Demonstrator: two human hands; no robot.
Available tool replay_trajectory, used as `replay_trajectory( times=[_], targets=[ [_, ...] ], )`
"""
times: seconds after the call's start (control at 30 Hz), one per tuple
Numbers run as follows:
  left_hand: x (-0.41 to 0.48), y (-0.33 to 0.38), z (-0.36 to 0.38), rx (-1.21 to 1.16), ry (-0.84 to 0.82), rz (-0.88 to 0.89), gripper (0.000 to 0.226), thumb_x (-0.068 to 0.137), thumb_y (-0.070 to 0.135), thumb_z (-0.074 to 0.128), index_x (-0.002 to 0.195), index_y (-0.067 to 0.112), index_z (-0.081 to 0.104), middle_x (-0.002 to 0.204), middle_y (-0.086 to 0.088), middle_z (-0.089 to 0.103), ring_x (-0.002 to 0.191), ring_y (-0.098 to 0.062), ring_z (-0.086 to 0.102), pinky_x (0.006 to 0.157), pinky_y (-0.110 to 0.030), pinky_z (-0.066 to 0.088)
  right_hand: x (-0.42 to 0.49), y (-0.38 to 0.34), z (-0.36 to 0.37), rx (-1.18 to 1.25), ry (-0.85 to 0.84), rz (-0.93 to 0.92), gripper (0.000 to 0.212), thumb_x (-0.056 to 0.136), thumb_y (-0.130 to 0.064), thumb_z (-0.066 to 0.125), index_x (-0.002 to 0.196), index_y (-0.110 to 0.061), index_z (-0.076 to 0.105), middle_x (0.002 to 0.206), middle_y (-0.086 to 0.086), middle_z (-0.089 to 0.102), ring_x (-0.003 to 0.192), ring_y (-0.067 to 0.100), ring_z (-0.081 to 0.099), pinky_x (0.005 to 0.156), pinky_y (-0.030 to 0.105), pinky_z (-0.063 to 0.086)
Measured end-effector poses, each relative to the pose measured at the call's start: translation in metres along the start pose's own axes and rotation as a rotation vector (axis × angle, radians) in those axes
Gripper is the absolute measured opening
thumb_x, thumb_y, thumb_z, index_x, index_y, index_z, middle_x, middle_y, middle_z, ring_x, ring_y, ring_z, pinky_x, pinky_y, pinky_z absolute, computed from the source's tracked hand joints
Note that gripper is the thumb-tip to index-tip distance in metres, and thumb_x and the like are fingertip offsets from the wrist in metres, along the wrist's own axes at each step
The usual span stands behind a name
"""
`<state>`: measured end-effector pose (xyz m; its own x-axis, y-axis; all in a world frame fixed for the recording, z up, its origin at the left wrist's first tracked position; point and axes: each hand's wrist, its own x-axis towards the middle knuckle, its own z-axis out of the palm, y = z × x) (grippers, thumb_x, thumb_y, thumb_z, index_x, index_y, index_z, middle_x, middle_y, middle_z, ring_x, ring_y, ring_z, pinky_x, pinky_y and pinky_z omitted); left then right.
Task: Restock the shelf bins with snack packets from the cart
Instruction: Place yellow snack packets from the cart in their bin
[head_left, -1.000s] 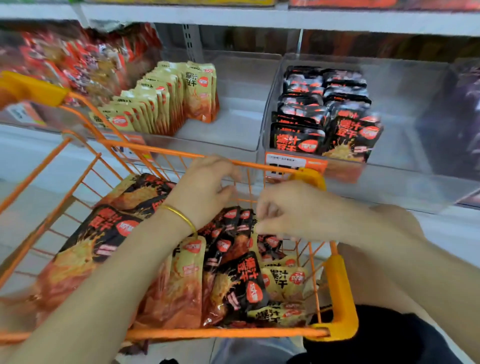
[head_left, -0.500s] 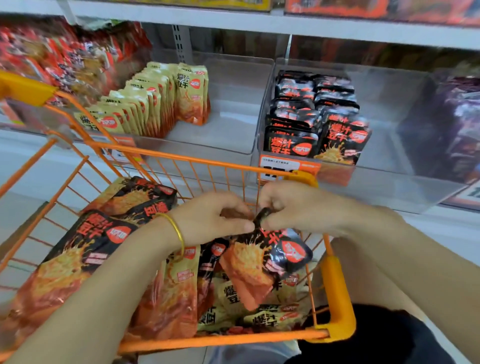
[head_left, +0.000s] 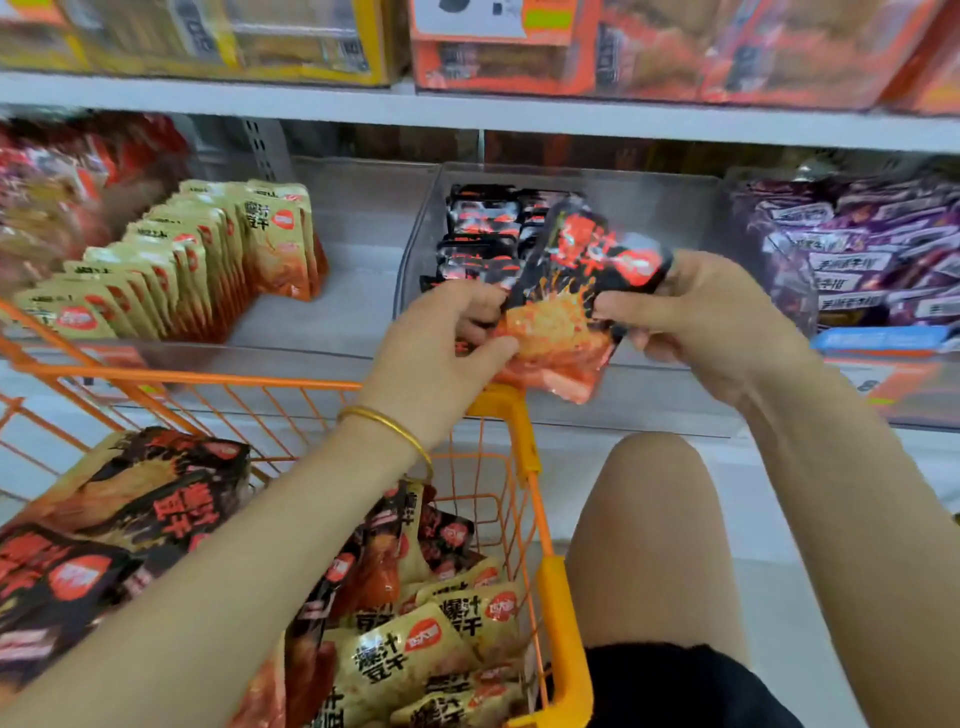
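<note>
"Packets (head_left: 415, 649) lie loose in the cart (head_left: 208, 376), heaped any old way."

"Aye. Just above the cart's far corner, both hands are clamped on a black packet (head_left: 576, 291). The left hand (head_left: 441, 343) pinches its lower edge, and the right hand (head_left: 696, 317) is curled round its right side."

"Slippery film, that. If one hand lets go early, I'd guess it drops outside the cart."

"Or it lands askew in the clear bin (head_left: 418, 244) beyond the cart and topples the black row (head_left: 483, 218) standing there."
</note>
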<state>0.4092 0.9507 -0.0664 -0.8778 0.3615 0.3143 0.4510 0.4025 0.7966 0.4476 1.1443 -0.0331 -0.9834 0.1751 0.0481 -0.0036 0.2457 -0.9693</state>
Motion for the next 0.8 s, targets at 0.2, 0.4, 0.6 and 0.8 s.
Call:
replay_trajectory(
  times=[0.2, 0.4, 0.6, 0.8],
  targets=[
    [0.010, -0.019, 0.020, 0.521, 0.017, 0.192, 0.030, 0.079, 0.020, 0.067, 0.109, 0.017, 0.064, 0.113, -0.004, 0.058, 0.111, -0.029, 0.048, 0.093, -0.032, 0.032, 0.053, 0.026, -0.028, -0.442, 0.087, 0.035, 0.024, 0.076, -0.001, 0.073, 0.064, -0.015, 0.058, 0.032, -0.012, 0.051, 0.029, -0.001, 0.045, 0.034, 0.013, 0.041],
    [-0.001, -0.021, 0.023, 0.527, 0.001, 0.205, 0.031, 0.079, 0.011, 0.068, 0.109, 0.013, 0.064, 0.120, -0.006, 0.052, 0.112, -0.028, 0.041, 0.093, -0.037, 0.038, 0.087, 0.075, -0.011, -0.626, 0.030, 0.170, 0.029, 0.078, -0.013, 0.075, 0.066, -0.014, 0.048, 0.047, 0.002, 0.061, 0.034, 0.005, 0.058, 0.040, 0.013, 0.043],
    [-0.005, -0.024, 0.019, 0.494, -0.018, 0.207, 0.032, 0.079, 0.008, 0.066, 0.110, 0.015, 0.064, 0.127, -0.005, 0.049, 0.116, -0.026, 0.039, 0.098, -0.016, 0.020, 0.097, 0.083, -0.007, -0.710, 0.083, 0.160, 0.046, 0.072, -0.023, 0.080, 0.062, -0.016, 0.037, 0.064, 0.017, 0.065, 0.074, 0.025, 0.070, 0.053, 0.024, 0.047],
    [-0.024, -0.027, -0.008, 0.420, -0.021, 0.205, 0.025, 0.080, 0.010, 0.067, 0.104, 0.016, 0.065, 0.112, -0.001, 0.053, 0.108, -0.017, 0.045, 0.095, -0.005, 0.023, 0.081, 0.071, -0.011, -0.663, 0.315, 0.094, 0.050, 0.073, -0.016, 0.080, 0.088, -0.008, 0.034, 0.087, 0.019, 0.057, 0.082, 0.034, 0.061, 0.070, 0.043, 0.050]
  ],
)
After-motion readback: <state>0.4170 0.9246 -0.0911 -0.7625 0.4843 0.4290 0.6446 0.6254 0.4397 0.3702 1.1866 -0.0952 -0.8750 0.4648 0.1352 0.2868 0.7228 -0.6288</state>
